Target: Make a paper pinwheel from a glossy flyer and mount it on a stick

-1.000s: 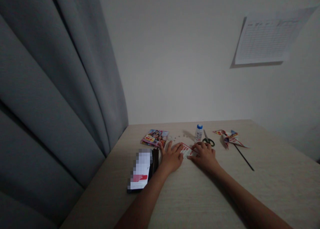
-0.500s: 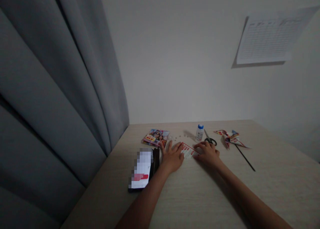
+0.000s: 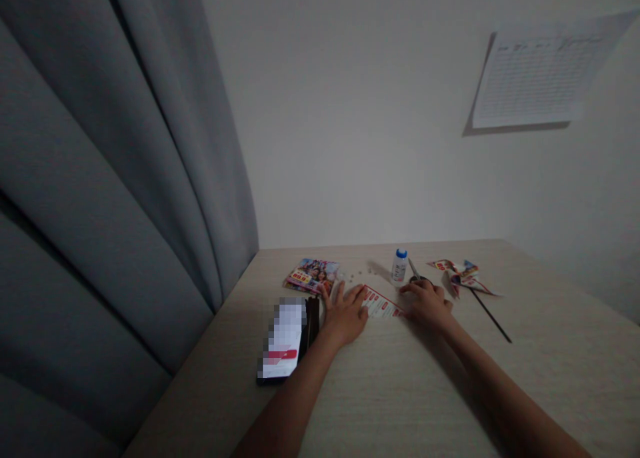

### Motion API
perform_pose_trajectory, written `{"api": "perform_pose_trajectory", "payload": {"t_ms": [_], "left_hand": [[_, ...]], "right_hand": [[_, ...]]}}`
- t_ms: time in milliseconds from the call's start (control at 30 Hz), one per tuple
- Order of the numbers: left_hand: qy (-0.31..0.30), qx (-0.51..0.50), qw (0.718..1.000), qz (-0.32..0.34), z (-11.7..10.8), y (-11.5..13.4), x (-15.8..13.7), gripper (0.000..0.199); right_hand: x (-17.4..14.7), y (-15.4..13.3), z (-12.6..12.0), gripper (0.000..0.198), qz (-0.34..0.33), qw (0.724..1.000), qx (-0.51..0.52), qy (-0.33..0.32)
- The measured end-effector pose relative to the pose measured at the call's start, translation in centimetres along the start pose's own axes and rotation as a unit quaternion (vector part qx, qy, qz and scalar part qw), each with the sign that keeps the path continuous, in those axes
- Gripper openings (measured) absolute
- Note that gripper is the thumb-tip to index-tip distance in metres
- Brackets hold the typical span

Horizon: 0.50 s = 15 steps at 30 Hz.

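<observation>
A folded piece of printed paper [image 3: 380, 303], white with red blocks and a red edge, lies on the table between my hands. My left hand [image 3: 345, 317] rests on the paper's left end, its fingers spread flat. At the right corner of the paper is my right hand [image 3: 429, 305], fingers bent and apart from the thumb, palm down. Just beyond it, scissors [image 3: 415, 269] show their blades, while the handles are mostly hidden by the hand. A small white glue bottle [image 3: 399, 271] with a blue cap stands upright beside them.
A paper pinwheel [image 3: 456, 278] on a dark stick lies to the right. Colourful printed sheets [image 3: 311, 274] are stacked at the left. A lit phone [image 3: 284, 338] sits beside dark sticks [image 3: 313, 318] near my left forearm. Several tiny pale bits [image 3: 360, 272] lie behind the paper.
My right hand has slid to the right along the paper, uncovering more of its right end and covering the scissors' handles. My left hand has stayed put.
</observation>
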<state>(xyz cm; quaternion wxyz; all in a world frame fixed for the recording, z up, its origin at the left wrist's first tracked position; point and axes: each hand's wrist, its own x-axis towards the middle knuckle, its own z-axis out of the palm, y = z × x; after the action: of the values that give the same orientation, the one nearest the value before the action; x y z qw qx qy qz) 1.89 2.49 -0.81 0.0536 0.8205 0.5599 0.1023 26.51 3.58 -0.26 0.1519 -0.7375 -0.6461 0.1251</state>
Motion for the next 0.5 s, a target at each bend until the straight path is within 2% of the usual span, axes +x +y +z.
{"api": "perform_pose_trajectory", "payload": {"t_ms": [367, 500], "left_hand": [[-0.002, -0.003, 1.000, 0.000, 0.0, 0.0, 0.0, 0.058], [0.005, -0.007, 1.000, 0.000, 0.1, 0.0, 0.0, 0.057]], "right_hand": [[-0.3, 0.0, -1.4, 0.053, 0.013, 0.999, -0.003, -0.038], [-0.3, 0.2, -1.1, 0.049, -0.013, 0.999, -0.030, 0.001]]}}
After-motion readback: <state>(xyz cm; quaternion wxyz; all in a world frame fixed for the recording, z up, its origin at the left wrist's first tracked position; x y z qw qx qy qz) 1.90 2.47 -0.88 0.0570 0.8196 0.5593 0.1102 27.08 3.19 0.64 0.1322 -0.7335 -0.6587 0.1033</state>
